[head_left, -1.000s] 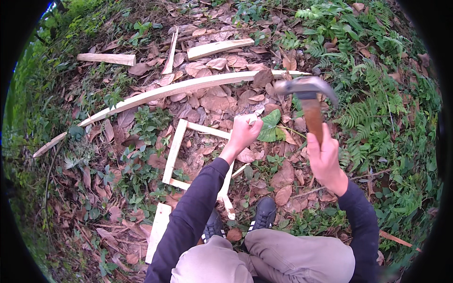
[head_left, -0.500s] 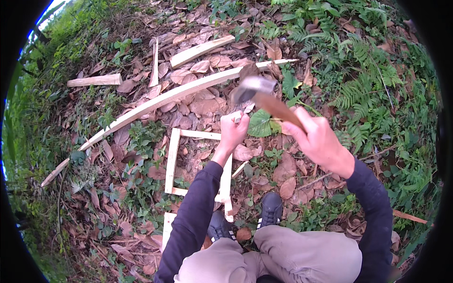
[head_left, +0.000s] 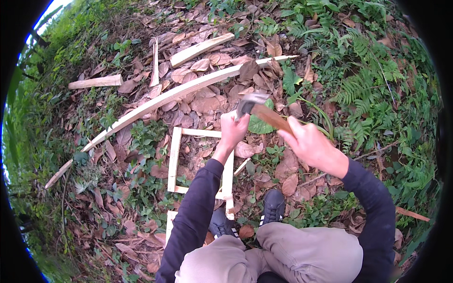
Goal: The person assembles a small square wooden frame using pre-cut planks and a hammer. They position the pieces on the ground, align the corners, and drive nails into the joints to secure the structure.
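My right hand [head_left: 314,146] grips the wooden handle of a hammer [head_left: 272,118]. Its metal head is right at the top of my left fist, seemingly beside the thumb. Closed fingers make up my left hand [head_left: 234,128], and what they hold is hidden. Beneath the left wrist and forearm lies a rectangular frame [head_left: 174,160] of pale wood strips on the ground. My forearm covers part of its near side. A short wood sliver [head_left: 242,166] rests to the right of the frame.
A long pale wood strip [head_left: 163,99] stretches across the leaf litter beyond the frame. Farther off lie a thick piece [head_left: 202,49], a thin upright-looking sliver [head_left: 155,63] and a short block [head_left: 96,81]. Ferns [head_left: 356,87] grow at right. My shoes [head_left: 272,207] are close to the frame.
The hammer has come down and slightly nearer, its head now at my left fist. My right hand moved a little left and down with it. The left hand stays nearly in place.
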Available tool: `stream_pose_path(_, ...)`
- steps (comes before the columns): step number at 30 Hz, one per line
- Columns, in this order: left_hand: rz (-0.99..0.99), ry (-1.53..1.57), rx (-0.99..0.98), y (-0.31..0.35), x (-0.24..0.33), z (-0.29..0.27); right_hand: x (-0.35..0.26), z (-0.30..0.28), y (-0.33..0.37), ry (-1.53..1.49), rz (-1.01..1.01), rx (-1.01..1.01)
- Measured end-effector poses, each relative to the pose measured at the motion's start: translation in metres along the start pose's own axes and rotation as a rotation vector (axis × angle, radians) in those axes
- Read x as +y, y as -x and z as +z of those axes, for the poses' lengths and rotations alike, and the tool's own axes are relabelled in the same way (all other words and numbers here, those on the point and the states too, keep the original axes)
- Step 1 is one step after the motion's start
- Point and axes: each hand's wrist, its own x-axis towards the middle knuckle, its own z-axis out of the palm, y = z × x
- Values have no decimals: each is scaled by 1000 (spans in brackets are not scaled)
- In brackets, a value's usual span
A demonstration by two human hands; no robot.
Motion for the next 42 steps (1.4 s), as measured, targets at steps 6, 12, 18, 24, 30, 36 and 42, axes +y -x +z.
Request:
stream_pose_path(6,-75,30,-23,0,-7,-13,-31,-28,-8,-257,-166,412)
stream_pose_path(12,-6,37,-18,-6,-2,5,9,2,-9,51,-215,175)
stream_pose_path(18,-39,-7,-9,-3,-10,-11,-28,-15,-10,-280,-294,519)
stream_pose_path(24,8,22,28,-7,-17,-4,-18,-17,-11,-61,-178,126)
stream_pose_path(30,-18,41,8,-5,-14,1,-15,-6,-10,-74,-61,107)
stream_pose_path(36,-57,27,1,-2,-16,-15,-41,-23,-24,-259,-231,390)
stream_pose_path(42,-23,61,12,-3,-9,-2,1,6,-13,-80,-146,105)
